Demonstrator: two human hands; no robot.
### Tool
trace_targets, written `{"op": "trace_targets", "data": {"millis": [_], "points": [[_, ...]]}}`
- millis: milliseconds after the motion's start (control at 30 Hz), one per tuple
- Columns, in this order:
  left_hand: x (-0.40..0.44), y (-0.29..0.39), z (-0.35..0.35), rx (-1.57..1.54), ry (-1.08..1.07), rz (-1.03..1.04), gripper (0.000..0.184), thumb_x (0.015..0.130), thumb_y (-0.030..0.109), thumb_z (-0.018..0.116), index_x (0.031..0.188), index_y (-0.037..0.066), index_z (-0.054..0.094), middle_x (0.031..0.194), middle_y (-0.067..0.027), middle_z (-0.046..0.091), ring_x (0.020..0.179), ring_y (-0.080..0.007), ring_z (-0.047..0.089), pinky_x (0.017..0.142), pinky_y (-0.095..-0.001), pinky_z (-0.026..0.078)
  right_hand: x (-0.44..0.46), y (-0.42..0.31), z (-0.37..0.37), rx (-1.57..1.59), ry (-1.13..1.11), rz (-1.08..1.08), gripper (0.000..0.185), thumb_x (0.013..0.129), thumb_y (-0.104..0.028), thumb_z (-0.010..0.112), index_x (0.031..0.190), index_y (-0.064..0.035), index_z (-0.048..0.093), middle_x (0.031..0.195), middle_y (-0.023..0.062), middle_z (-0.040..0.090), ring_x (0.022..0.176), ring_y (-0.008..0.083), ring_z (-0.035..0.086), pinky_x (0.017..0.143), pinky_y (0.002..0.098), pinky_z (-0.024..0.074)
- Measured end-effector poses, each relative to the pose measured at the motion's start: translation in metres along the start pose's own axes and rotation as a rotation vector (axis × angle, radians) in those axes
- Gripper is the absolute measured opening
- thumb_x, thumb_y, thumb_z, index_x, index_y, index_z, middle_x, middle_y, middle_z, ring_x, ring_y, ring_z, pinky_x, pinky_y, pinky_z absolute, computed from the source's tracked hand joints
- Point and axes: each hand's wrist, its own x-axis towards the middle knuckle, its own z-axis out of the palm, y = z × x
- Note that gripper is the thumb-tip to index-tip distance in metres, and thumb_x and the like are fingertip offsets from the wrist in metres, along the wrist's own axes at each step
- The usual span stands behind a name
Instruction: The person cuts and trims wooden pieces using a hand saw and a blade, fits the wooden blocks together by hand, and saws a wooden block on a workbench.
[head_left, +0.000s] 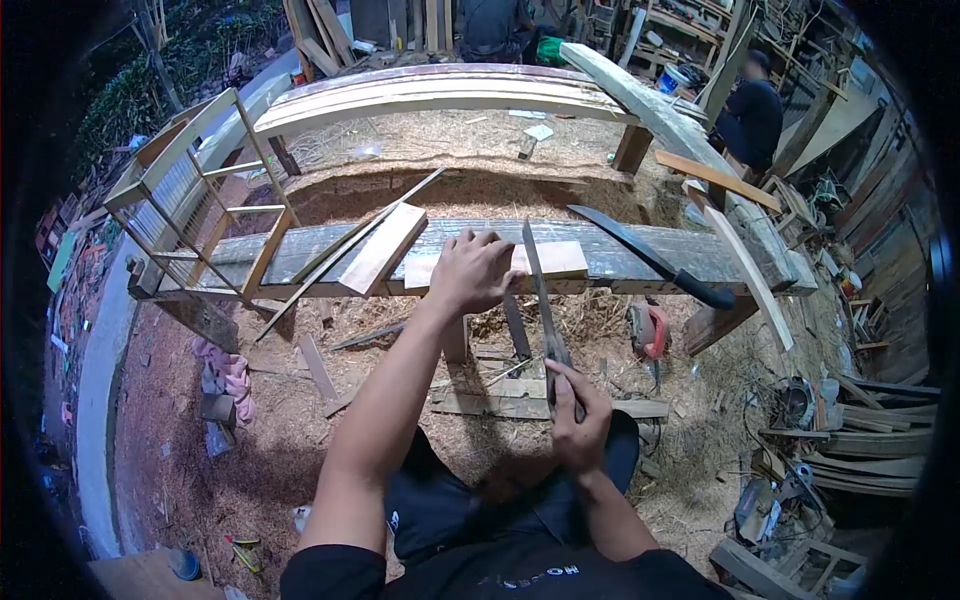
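My left hand has its fingers curled over a short pale wooden board lying on a thick weathered beam. In my right hand is a long, narrow, dark-bladed tool, its blade pointing away from me. The blade crosses over the board just right of my left hand; whether it touches the wood, or has teeth, I cannot tell. A second long blade with a black curved handle rests on the beam to the right. Left of my hand, a pale wooden block leans beside thin strips.
A slatted wooden frame stands on the beam's left end. A red-and-grey power tool lies on the shavings-covered ground. Long planks span the far side. One person sits at right, another at the back.
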Motion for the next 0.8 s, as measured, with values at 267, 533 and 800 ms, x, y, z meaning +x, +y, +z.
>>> {"op": "trace_targets", "data": {"millis": [267,533,800], "points": [[0.006,-0.006,0.002,-0.012,0.028,0.032,0.047,0.088,0.040,0.069,0.129,0.016,0.067,0.119,-0.0115,0.061,0.113,-0.0337,0.055,0.099,-0.0467,0.044,0.040,-0.003,0.007,0.007,-0.001,-0.022,0.032,0.103,-0.010,0.054,0.128,0.0052,0.067,0.117,0.0230,0.073,0.110,0.0241,0.070,0.095,0.0342,0.0529],[0.009,-0.011,0.004,0.036,-0.019,-0.006,0.047,0.089,0.037,0.068,0.130,0.016,0.067,0.119,-0.0131,0.059,0.115,-0.0346,0.054,0.099,-0.0471,0.045,0.008,0.001,-0.004,-0.019,0.026,-0.046,0.038,0.101,-0.007,0.052,0.132,0.0117,0.060,0.124,0.0279,0.069,0.118,0.0301,0.067,0.102,0.0371,0.0501],[0.011,-0.009,0.003,0.032,-0.008,-0.020,0.047,0.088,0.040,0.070,0.130,0.018,0.069,0.119,-0.0120,0.059,0.113,-0.0328,0.054,0.099,-0.0463,0.045,0.019,-0.002,0.001,-0.020,-0.032,-0.077,0.033,0.100,-0.003,0.052,0.128,0.0035,0.068,0.119,0.0228,0.073,0.109,0.0225,0.071,0.092,0.0318,0.0533]]}}
